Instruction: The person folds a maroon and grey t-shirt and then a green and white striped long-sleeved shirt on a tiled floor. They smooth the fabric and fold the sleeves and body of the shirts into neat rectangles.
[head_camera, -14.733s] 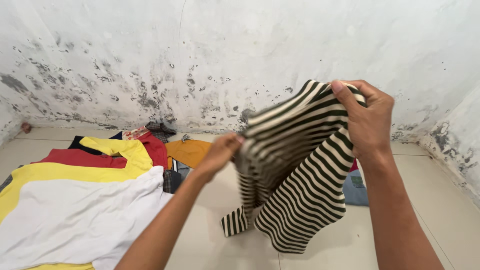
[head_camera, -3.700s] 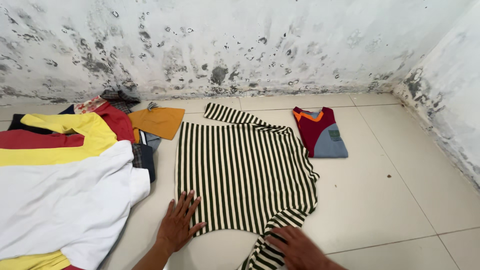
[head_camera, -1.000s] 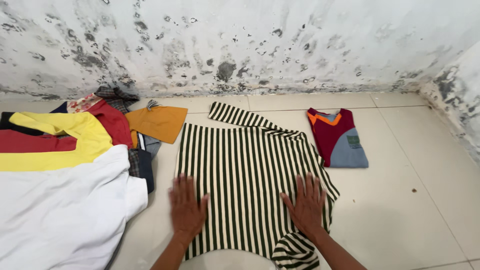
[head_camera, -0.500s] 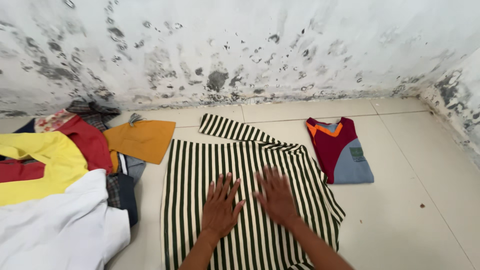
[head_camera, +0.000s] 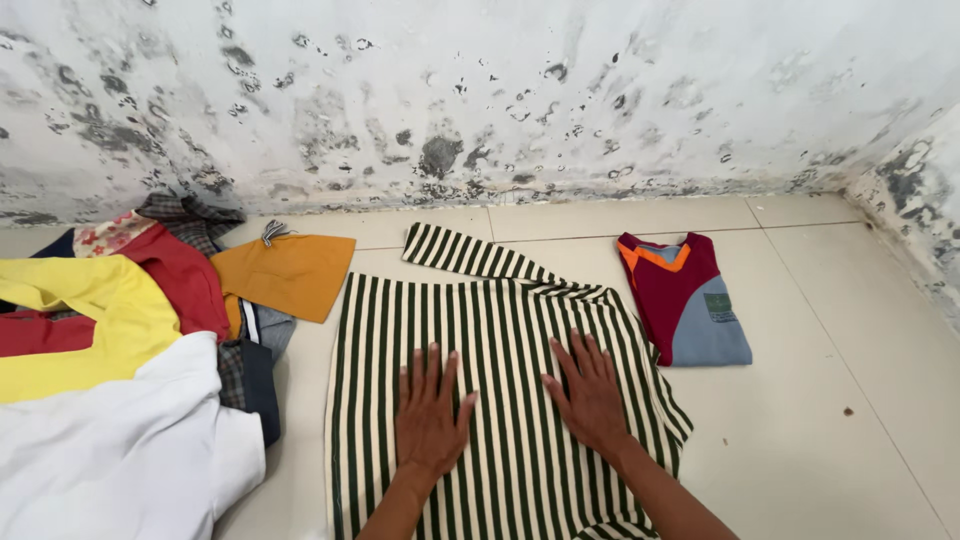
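A cream shirt with dark vertical stripes (head_camera: 500, 330) lies spread flat on the tiled floor, one sleeve folded across its top edge. My left hand (head_camera: 430, 415) rests palm down on the middle of it, fingers spread. My right hand (head_camera: 590, 390) presses flat on the shirt a little to the right, fingers apart. Neither hand holds anything.
A folded maroon, grey and orange garment (head_camera: 685, 300) lies to the right of the striped shirt. A heap of clothes sits at the left: white cloth (head_camera: 110, 450), yellow and red pieces (head_camera: 95, 310), an orange piece (head_camera: 285, 275). A stained wall (head_camera: 480, 100) runs behind.
My hands moved from the shirt's outer sides toward its middle, smoothing the fabric. The view shifted slightly, and the shirt lies flatter than a second ago.
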